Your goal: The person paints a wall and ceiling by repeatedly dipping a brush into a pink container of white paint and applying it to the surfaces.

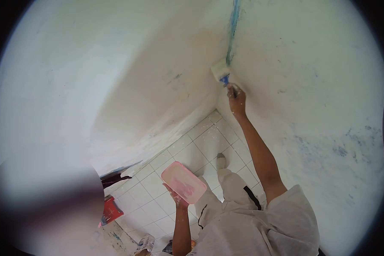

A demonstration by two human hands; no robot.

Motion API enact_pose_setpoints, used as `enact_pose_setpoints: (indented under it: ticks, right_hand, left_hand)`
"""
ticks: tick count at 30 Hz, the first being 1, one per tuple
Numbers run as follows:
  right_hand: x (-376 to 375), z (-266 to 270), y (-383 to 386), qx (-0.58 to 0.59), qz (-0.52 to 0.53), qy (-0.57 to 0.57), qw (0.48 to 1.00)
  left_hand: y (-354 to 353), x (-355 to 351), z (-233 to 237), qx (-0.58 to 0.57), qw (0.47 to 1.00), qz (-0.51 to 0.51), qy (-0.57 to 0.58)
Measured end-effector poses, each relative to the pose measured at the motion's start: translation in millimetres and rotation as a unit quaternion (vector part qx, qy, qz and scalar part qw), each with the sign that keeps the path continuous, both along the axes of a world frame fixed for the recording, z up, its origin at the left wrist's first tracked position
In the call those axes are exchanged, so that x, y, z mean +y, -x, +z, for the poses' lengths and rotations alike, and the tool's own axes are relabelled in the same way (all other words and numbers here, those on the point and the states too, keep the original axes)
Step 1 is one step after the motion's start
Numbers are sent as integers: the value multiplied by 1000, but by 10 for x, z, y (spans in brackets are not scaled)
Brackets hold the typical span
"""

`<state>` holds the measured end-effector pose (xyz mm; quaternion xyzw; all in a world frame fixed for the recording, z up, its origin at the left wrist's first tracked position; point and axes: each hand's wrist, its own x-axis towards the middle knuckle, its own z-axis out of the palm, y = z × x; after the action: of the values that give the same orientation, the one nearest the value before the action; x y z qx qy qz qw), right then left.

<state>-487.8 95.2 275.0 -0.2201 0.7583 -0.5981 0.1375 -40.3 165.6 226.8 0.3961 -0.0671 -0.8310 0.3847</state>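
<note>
My right hand [237, 97] is closed around the handle of a paintbrush [221, 73] with a blue ferrule and wide pale bristles. The bristles are at the wall corner, just below the lower end of a blue-green stripe [233, 30]. Lower down, my left hand [176, 196] holds a pink rectangular tub [184, 182] from beneath and at its near side. Pale paint with pink smears shows inside the tub. Small white specks are on both my hands.
Walls [149, 77] with scuffs and blotches meet at the corner above a white tiled floor [158, 186]. A red object [111, 210] and a crumpled item [145, 243] lie at the lower left. A large blurred shape covers the lower-left view.
</note>
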Motion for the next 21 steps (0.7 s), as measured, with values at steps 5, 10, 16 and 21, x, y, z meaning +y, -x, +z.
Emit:
enact_pose_setpoints:
  ticks: [5,10,16,21]
  right_hand:
    - [111,-1852,32,-12,49,-185,981]
    - [-51,-2176,-5,61,12,-379,923]
    - [75,108,56,35,10,-287,957]
    - [151,536,-146,53,-37,1,998]
  left_hand:
    - [145,43,438,-68,993,-46,89]
    - [-137,178,189,-85,995,-36,35]
    - [-46,150,286,-42,997,-52,37]
    - [-2,102,112,12,999,-36,26]
